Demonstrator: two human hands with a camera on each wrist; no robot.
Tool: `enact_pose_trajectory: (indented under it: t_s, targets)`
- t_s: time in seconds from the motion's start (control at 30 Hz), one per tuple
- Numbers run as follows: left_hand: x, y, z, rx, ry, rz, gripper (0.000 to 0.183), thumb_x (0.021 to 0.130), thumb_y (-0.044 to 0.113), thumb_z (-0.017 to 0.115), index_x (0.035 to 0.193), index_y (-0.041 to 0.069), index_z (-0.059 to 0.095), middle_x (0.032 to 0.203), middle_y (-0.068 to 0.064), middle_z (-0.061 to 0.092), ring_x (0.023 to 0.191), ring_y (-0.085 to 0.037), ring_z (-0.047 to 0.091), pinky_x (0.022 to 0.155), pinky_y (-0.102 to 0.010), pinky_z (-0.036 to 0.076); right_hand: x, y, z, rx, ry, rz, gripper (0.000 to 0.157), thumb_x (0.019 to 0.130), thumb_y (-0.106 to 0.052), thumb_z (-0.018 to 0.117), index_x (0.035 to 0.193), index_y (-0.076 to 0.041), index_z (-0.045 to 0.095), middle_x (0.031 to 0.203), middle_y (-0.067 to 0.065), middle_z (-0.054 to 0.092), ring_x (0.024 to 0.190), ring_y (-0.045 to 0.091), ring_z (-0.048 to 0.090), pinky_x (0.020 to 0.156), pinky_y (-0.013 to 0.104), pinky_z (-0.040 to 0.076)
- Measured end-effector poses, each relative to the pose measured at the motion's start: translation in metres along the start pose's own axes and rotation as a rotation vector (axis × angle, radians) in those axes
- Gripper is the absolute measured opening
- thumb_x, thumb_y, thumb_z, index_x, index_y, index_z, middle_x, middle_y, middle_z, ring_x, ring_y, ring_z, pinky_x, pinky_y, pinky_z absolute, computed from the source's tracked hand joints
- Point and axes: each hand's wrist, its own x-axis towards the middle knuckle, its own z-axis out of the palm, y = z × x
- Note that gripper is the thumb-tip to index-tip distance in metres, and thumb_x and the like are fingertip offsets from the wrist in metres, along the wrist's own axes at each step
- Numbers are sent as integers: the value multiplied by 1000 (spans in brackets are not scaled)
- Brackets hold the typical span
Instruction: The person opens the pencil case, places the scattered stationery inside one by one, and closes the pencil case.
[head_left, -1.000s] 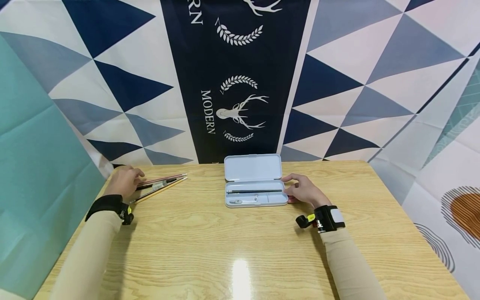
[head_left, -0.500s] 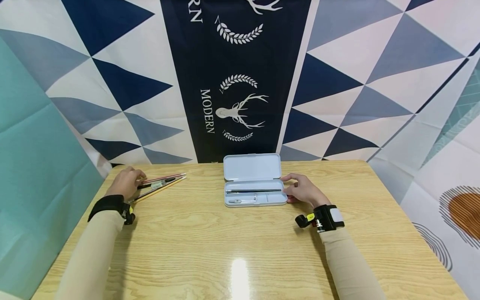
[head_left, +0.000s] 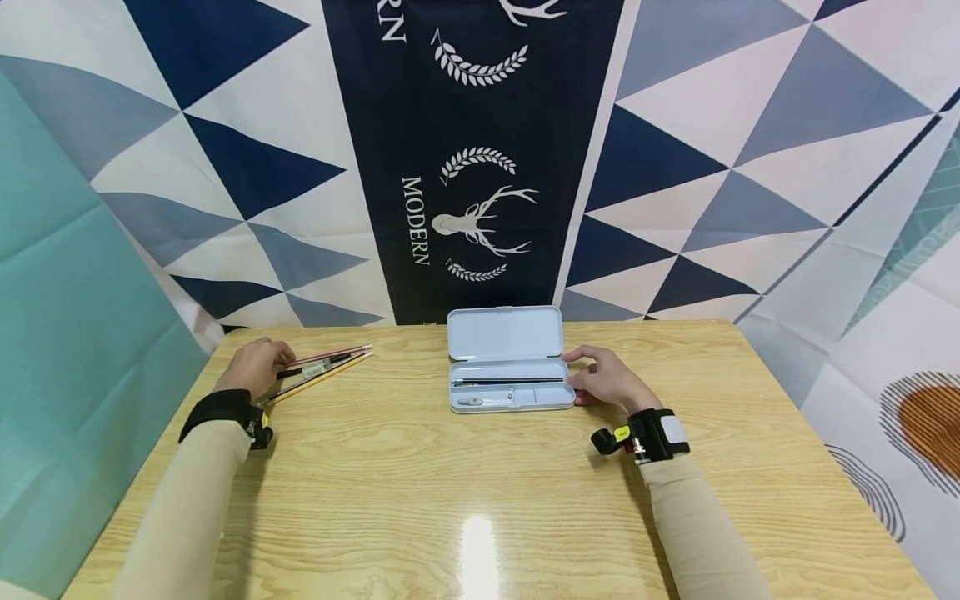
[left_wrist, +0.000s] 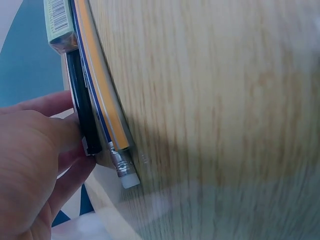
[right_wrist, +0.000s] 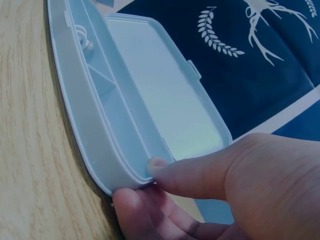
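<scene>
In the head view, my left hand (head_left: pixel 253 368) is at the table's far left by a loose bundle. Its thumb and fingers pinch the end of a black pen (left_wrist: pixel 80 100). Beside that lie a yellow pencil (head_left: pixel 321 378), a dark pencil with a white eraser tip (left_wrist: pixel 131 180), a reddish pencil (head_left: pixel 330 354) and a sleeved eraser with a barcode (left_wrist: pixel 60 22). My right hand (head_left: pixel 609 382) grips the right end of an open light-blue pencil case (head_left: pixel 555 407), thumb inside the wall and fingers outside. Dark slim pencils (head_left: pixel 510 382) and a compass (head_left: pixel 471 402) lie inside.
The case's lid (head_left: pixel 506 333) stands raised against the patterned backdrop (head_left: pixel 480 125) at the rear edge. A wood-grain table (head_left: pixel 420 492) spreads in front of both hands. Teal cloth (head_left: pixel 90 375) borders the left side.
My left hand has shifted slightly right and toward the bundle, its fingers now closer over the pen ends. My right hand and the pencil case stay in place.
</scene>
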Motion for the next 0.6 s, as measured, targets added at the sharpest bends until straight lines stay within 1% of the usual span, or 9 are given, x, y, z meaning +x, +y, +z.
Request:
enact_pose_trajectory:
  t_s: [0.27,0.6]
  targets:
    - [-1,2,0,24,0,11,12,103,-10,70,106,-1,78,103,-24,78,99,-42,75,92,-59,62,1,2,-1,-16,3,-5,54,109,-6,68,160,3,54,86,4,64,75,13,67,70,23,61]
    - [0,0,2,32,3,4,13,103,-10,70,106,0,78,103,-24,78,100,-42,74,92,-59,62,-1,0,0,-3,-5,0,55,109,-5,68,161,3,53,85,5,64,75,13,68,70,24,61]
